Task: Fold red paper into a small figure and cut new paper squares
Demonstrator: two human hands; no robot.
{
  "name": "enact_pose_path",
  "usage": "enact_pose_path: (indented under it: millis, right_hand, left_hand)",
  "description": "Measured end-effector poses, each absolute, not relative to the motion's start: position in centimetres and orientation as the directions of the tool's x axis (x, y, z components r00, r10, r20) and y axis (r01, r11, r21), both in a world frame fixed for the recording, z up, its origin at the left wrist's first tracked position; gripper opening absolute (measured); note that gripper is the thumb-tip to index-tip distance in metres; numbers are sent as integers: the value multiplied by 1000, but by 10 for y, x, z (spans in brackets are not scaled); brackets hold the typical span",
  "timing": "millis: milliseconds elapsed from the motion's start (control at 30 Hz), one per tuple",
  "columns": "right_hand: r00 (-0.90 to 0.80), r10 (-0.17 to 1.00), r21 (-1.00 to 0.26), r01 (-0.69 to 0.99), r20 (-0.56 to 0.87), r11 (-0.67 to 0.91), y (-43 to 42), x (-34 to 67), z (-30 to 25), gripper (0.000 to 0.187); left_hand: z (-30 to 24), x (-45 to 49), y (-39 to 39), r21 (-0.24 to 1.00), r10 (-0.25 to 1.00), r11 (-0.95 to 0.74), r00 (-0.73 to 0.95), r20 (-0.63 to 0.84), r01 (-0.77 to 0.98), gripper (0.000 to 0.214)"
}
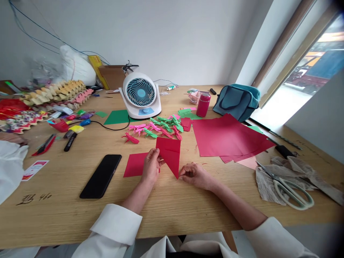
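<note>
My left hand [151, 167] pinches the left edge of a folded red paper piece [170, 152] with its fingers closed on it. My right hand [194, 175] is closed on the same paper's lower tip, just above the wooden table [172, 211]. Under my left hand lies a flat red paper square [133, 165]. Several small folded paper figures in pink, green and red [156, 129] lie just beyond the paper.
A black phone [101, 175] lies to the left. A stack of red sheets [228, 138] lies to the right, with scissors [288, 188] on a cloth beyond. A small white fan [140, 95], a red bottle [203, 104] and a blue bag [237, 101] stand at the back.
</note>
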State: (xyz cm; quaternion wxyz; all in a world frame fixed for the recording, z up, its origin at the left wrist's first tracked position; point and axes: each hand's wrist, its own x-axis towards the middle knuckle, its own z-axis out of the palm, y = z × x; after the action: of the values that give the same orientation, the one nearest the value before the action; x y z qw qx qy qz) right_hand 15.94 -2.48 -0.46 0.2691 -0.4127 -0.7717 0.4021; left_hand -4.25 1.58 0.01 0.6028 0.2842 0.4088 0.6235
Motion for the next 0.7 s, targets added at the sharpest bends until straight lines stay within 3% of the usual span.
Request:
enact_pose_path:
  millis: [100, 200, 267, 400, 500, 533, 700]
  right_hand:
    - [-441, 894, -848, 441, 79, 293, -32, 171, 6, 18]
    - [-282, 937, -775, 537, 208, 334, -47, 194, 20, 21]
    - [-138, 957, -697, 660, 255, 281, -62, 222, 25, 23]
    - [185, 915, -439, 898, 357, -11, -99, 310, 17, 30]
    - [262, 887, -152, 964, 380, -219, -124, 379, 0, 35]
    - [267, 888, -111, 964, 375, -243, -131, 397, -7, 33]
    - [295, 900, -123, 955, 322, -269, -141, 431, -31, 21]
  left_hand:
    - [-2, -46, 19, 903, 986, 35, -132, -101, -429, 41]
    - [-7, -48, 20, 922, 988, 9, -139, -68, -388, 35]
    - [-11, -47, 18, 927, 988, -11, -149, -48, -375, 31]
    - [-14, -44, 15, 947, 990, -52, -143, 6, -318, 28]
    - [-12, -42, 13, 961, 992, -78, -121, 47, -267, 27]
    - [-11, -41, 13, 964, 991, -89, -117, 61, -251, 26]
    - [-5, -42, 12, 973, 982, -156, -131, 135, -168, 18]
